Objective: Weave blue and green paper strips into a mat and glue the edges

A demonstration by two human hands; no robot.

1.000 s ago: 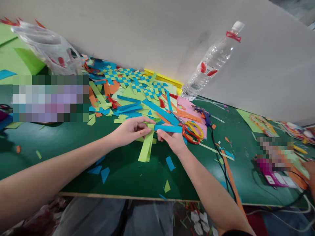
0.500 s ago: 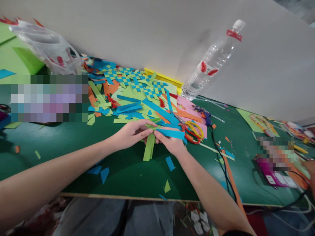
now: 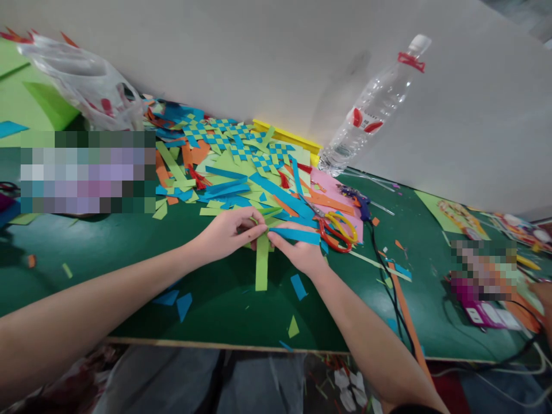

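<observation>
The green strip (image 3: 261, 267) hung down between my hands above the table (image 3: 241, 316), its upper end pinched in my left hand (image 3: 236, 232). My right hand (image 3: 299, 252) was closed at the inner end of the blue strip (image 3: 297, 235), which ran across its fingers. Scissors (image 3: 319, 213) lay just beside it, woven paper pieces (image 3: 241, 141) farther back, a bottle (image 3: 366, 118) near the wall (image 3: 215, 57)

A plain grey wall (image 3: 259, 63) backs a green table (image 3: 224, 322) above a littered floor (image 3: 313, 376).
</observation>
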